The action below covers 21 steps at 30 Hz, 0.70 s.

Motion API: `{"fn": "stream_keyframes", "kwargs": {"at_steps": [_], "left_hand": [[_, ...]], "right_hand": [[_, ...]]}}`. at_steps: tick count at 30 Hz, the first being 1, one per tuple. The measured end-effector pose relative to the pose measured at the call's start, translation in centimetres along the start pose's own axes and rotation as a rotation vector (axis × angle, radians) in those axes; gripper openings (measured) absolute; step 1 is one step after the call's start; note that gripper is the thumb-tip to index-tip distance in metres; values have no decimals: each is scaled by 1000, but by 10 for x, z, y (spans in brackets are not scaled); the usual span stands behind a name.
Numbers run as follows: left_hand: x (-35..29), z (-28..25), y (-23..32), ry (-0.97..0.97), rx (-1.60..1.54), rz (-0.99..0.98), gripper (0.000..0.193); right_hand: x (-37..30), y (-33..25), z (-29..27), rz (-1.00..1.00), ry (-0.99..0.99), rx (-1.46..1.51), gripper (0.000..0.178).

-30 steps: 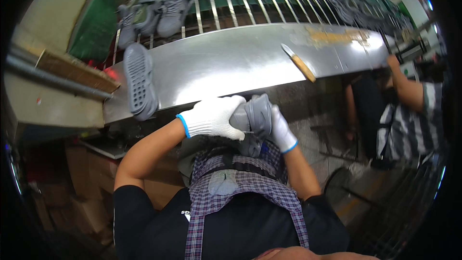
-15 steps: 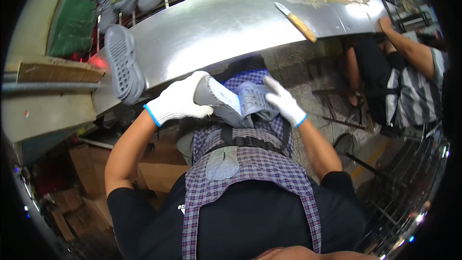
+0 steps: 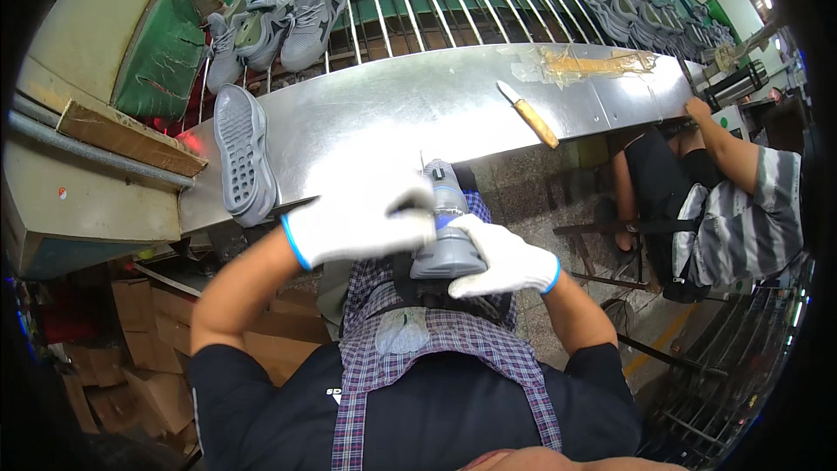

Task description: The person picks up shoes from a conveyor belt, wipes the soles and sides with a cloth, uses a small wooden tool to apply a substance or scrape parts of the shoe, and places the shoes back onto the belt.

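Note:
A grey shoe with a grey sole is upright above my lap, just off the front edge of the bench. My right hand, in a white glove with a blue cuff, grips it from the right side, thumb low near the sole. My left hand, gloved the same way, is at the shoe's left side and smeared by motion. Whether it touches the shoe is unclear, and its fingers cannot be made out. A loose grey sole lies at the bench's left end.
A knife with a wooden handle lies on the steel bench. Beyond are a rack of metal bars and several grey shoes. Another person sits at the right. Cardboard boxes are at the lower left.
The shoe upper and sole, earlier apart at an angle between my hands, are now together and upright. My right hand has closed on the shoe; my left has moved right. The view has tilted up.

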<state>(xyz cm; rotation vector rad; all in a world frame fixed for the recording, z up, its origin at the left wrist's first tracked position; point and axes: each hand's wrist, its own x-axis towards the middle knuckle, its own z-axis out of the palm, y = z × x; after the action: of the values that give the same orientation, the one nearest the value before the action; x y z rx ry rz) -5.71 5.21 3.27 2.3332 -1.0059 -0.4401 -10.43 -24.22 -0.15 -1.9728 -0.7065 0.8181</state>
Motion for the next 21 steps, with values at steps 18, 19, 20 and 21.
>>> {"fn": "stream_keyframes", "kwargs": {"at_steps": [18,19,20,21], "left_hand": [[-11,114,2,653,-540,-9,74],[-10,116,2,660,-580,-39,72],[-8,117,1,668,-605,-62,70],[-7,116,-2,636,-628,-82,70]], "right_hand": [[29,51,15,-329,372,224,87],[32,50,13,-307,360,250,85],[34,52,12,-300,355,273,84],[37,53,11,-291,349,297,83]]}}
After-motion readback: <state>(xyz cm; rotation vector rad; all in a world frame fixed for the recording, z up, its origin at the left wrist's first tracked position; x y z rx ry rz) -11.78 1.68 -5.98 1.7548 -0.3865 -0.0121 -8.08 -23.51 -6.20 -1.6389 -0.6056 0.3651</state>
